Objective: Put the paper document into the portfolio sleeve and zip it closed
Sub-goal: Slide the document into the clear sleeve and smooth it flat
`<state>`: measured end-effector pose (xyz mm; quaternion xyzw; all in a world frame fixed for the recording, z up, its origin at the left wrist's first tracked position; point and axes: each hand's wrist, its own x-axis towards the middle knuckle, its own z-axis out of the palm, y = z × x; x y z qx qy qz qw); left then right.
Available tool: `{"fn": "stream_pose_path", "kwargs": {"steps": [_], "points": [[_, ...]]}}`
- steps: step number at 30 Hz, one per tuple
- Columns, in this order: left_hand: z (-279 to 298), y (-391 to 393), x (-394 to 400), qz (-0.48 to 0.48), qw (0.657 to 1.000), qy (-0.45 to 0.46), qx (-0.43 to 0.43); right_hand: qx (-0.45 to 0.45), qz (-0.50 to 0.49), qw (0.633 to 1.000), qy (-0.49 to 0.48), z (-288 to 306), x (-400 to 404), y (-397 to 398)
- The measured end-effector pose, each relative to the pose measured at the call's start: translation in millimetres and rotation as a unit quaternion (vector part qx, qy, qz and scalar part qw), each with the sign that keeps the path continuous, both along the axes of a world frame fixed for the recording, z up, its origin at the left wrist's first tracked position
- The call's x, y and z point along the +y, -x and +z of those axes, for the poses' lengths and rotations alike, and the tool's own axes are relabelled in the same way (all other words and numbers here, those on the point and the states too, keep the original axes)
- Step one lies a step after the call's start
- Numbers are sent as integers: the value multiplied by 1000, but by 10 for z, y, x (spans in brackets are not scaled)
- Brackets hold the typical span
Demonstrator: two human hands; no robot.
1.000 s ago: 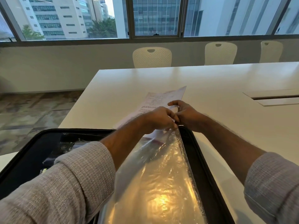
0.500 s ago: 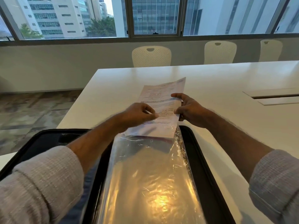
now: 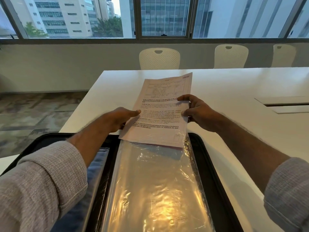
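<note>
A printed paper document [image 3: 164, 104] is held just above the far end of the open black portfolio [image 3: 209, 173], tilted away from me. My left hand [image 3: 120, 117] pinches its left edge. My right hand [image 3: 196, 113] grips its right edge with thumb on top. The paper's near edge overlaps the far end of a clear, glossy plastic sleeve [image 3: 155, 190] that lies lengthwise in the portfolio. Whether the paper's edge is inside the sleeve's mouth, I cannot tell. A second sleeve [image 3: 95, 166] shows at the left under my forearm.
The portfolio lies on a white table [image 3: 234, 91] at its near left corner. A cable hatch [image 3: 284, 104] is set in the table at the right. White chairs [image 3: 159, 58] stand along the far side under the windows.
My hands were together at the sleeve's far end with the paper lying flat on the table. They have spread apart, taken the paper by both edges and lifted it over the sleeve.
</note>
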<state>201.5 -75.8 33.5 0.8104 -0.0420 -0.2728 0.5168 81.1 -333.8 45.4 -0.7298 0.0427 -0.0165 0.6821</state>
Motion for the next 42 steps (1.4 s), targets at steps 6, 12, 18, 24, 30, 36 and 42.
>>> {"fn": "stream_pose_path", "kwargs": {"steps": [6, 12, 18, 24, 30, 36, 42], "points": [[-106, 31, -60, 40, 996, 77, 17, 6, -33, 999, 17, -36, 57, -64], [-151, 74, 5, 94, 987, 130, -3, -22, -92, 995, 7, -40, 164, -153], [-158, 115, -40, 123, 979, 158, -34, -13, -94, 995, 26, 11, 304, -173], [-250, 51, -100, 152, 974, 166, -35, -4, -110, 993, 30, 46, 210, -183], [-325, 72, -57, 88, 987, 131, -5, -16, -103, 993, 54, 23, 179, -173], [-278, 32, 2, 59, 994, 80, -40, 0, -161, 985, 65, -86, 131, -114], [-292, 77, 9, 46, 989, 138, 10, 112, -190, 965, -142, -169, 281, 10]]}}
